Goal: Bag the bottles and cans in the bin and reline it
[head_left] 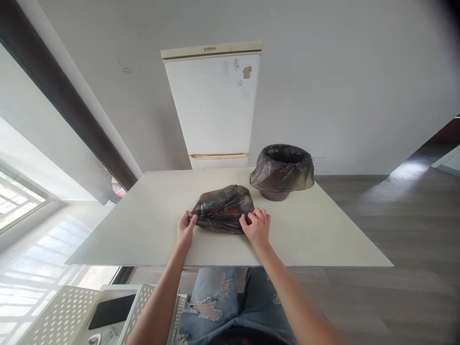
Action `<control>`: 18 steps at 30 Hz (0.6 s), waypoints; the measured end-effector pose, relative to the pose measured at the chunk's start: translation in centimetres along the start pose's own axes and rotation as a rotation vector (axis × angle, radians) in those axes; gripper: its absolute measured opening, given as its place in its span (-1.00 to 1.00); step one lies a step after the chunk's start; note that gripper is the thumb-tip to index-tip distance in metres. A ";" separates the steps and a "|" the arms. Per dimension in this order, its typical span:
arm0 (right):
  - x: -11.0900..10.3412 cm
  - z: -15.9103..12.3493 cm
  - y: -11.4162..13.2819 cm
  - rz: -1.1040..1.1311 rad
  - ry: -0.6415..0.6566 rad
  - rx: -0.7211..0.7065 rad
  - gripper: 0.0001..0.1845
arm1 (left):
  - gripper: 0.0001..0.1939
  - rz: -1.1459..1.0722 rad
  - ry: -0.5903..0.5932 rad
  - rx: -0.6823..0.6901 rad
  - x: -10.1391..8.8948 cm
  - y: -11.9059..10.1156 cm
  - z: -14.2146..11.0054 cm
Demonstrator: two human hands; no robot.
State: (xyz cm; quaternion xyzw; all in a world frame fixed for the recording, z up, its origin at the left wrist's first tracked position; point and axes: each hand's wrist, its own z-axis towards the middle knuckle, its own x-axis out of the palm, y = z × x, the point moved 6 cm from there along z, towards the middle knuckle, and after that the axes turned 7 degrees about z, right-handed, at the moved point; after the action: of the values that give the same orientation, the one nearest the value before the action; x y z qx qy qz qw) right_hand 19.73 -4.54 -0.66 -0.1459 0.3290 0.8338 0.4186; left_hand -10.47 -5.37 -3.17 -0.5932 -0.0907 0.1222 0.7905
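Note:
A filled dark plastic rubbish bag (223,207) lies on the white table (151,225), near its front edge. My left hand (186,228) pinches the bag's left end, fingers closed on the plastic. My right hand (257,226) grips the bag's right end, fingers curled into it. Behind and to the right stands a small round bin (282,172) lined with another dark bag, its mouth open.
A white fridge (214,103) stands against the wall behind the table. White perforated racks (64,311) and a dark flat item sit low at the left, below the table edge. A window lies at far left; wooden floor extends to the right.

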 end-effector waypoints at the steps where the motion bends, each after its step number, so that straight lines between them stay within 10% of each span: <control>1: -0.2 0.0 -0.1 -0.003 -0.017 0.000 -0.55 | -0.58 0.015 0.010 -0.006 0.1 0.1 0.0; 11: -0.4 -0.1 -1.3 -0.073 -0.007 0.065 -0.62 | -0.74 0.065 0.106 0.037 0.6 -0.3 -0.1; 18: -1.1 0.1 1.4 0.161 0.045 -0.158 -0.80 | -0.40 -0.007 0.244 0.036 1.4 -0.7 -0.7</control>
State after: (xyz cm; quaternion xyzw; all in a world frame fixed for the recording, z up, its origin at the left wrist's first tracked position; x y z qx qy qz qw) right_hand 19.30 -5.78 0.55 -0.1701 0.2821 0.8847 0.3299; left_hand -8.85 -5.71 -2.71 -0.5890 0.0064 0.0480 0.8067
